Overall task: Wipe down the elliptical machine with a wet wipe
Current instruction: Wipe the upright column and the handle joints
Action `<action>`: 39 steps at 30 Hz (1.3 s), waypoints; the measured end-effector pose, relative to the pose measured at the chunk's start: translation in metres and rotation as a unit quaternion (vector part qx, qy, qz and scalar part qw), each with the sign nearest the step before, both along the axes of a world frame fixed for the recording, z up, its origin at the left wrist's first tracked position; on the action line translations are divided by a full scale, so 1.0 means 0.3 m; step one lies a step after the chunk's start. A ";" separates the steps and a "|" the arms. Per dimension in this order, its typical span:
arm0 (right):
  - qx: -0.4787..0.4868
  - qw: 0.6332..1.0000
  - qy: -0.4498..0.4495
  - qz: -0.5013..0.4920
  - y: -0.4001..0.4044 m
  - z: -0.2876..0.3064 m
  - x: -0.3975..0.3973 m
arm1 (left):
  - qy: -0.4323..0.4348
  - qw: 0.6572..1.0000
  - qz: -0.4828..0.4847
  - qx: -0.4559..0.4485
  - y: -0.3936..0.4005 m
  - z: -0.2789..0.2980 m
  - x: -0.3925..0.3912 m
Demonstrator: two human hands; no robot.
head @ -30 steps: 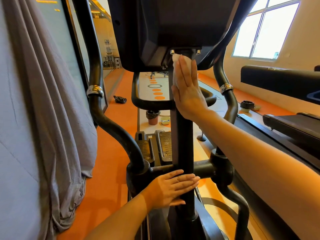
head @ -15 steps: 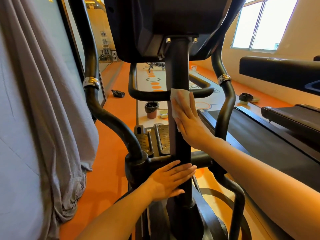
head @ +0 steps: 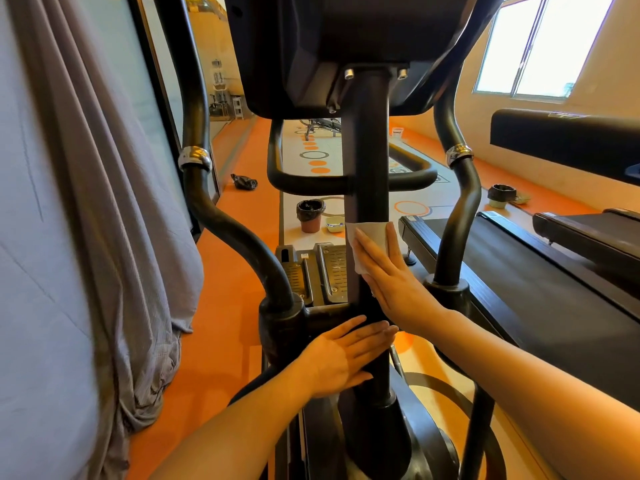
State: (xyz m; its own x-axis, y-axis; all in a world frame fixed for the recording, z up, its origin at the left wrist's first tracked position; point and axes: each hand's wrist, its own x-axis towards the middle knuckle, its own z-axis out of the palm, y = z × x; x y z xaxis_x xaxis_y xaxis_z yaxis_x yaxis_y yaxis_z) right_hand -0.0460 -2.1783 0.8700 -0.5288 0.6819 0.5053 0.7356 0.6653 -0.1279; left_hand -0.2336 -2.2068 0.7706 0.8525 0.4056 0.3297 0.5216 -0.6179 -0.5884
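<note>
Elliptical machine (head: 367, 161): black, upright; its central post runs down from the console housing at the top edge of the view to the base shroud at the bottom edge.
Console housing (head: 329, 46): black underside, two bolts showing where the post meets it.
Wet wipe (head: 369, 237): white, spread flat against the front of the central post, about halfway down, below the fixed handlebar loop and above the crossbar joint.
Right hand (head: 391, 282): fingers straight and together, palm flat on the wipe, pressing it to the post; nothing gripped. Upper and left edges of the wipe show beyond the fingertips.
Left hand (head: 343, 355): fingers straight, laid flat across the lower post just below the crossbar joint; resting on it, holding nothing. Just beneath the right hand, not touching it.
Fixed handlebar loop (head: 311, 185): black, crosses the post above the wipe.
Moving arms: left arm (head: 221, 216) and right arm (head: 457, 202), each with a silver collar, curve down to the pivot joints either side of the post.
Pedals (head: 322, 271): grey, visible behind the post, left of the wipe.
Treadmill (head: 554, 271): black belt, along the right side.
Grey curtain (head: 86, 237): hangs at the left edge, bunched on the floor.
Floor (head: 225, 306): orange, with a white strip bearing orange dots beyond the machine.
Small bin (head: 310, 216): black liner, on the white strip, a pale dish just beside it.
</note>
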 end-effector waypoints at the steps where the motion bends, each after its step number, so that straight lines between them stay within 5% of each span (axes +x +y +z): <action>1: -0.008 1.000 0.002 0.003 -0.012 -0.002 -0.001 | 0.005 1.000 0.003 -0.003 -0.001 -0.003 -0.005; 11: 0.005 1.000 -0.012 0.003 -0.047 -0.087 0.017 | 0.003 1.000 -0.005 -0.003 -0.030 -0.005 -0.043; 39: -0.111 0.969 0.218 -0.004 -0.244 -0.214 -0.084 | -0.037 0.988 0.142 0.048 -0.113 0.019 -0.242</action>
State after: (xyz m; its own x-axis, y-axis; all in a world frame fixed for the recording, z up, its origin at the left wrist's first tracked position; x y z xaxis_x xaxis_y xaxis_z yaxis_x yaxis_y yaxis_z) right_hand -0.0712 -2.2514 0.8058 -0.2911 0.8032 0.5197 0.5845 0.5794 -0.5680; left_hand -0.3062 -2.2406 0.7763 0.6803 0.5893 0.4358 0.7103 -0.3835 -0.5902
